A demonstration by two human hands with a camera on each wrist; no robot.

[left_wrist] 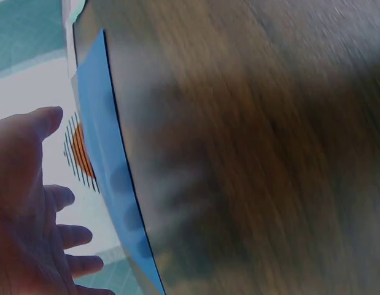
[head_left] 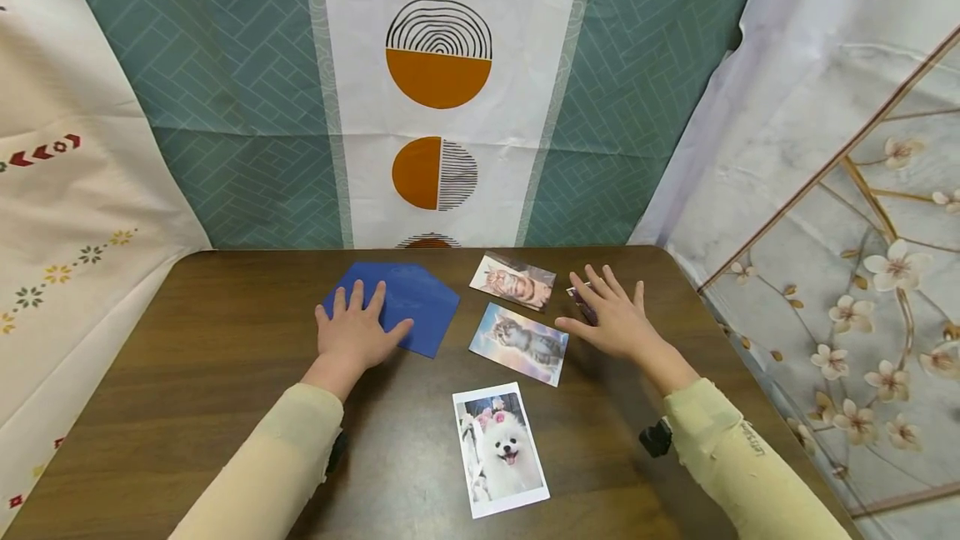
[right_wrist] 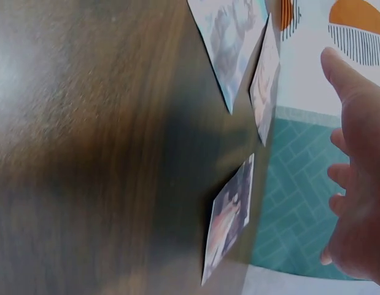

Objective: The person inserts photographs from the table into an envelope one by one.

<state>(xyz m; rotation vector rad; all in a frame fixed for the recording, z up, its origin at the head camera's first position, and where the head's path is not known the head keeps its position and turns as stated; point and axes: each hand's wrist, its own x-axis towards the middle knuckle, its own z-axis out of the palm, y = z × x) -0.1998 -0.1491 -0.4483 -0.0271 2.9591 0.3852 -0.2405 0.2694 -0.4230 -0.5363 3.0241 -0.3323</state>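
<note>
At the far left, a cream cloth [head_left: 75, 190] with small flower and arrow motifs hangs beside the brown bench [head_left: 225, 357]. A pale yellow sleeve [head_left: 277, 457] leads to the left hand [head_left: 356, 340], palm down, fingers straight and spread wide, with nothing in its grasp. It hovers over the near left part of a flat, dark blue paper [head_left: 416, 298]; the left wrist view shows a gap between palm and paper, with finger shadows on the blue surface. Behind the bench hangs a green and white curtain [head_left: 262, 65] with orange and striped circles.

Near the middle lie three pictures: closest to the person, a white-bordered dog photo [head_left: 501, 450]; farthest back, an orange cat photo [head_left: 517, 282]; and between them, a grey kitten photo [head_left: 521, 344], all face up.

Further right, a small dark photo [right_wrist: 229, 218] lies below the right hand [head_left: 615, 319], which partly hides it in the head view. This hand is likewise spread, empty and apart from the bench; its sleeve [head_left: 735, 448] comes from the lower right. A blossom-patterned cloth [head_left: 847, 257] closes the right side.
</note>
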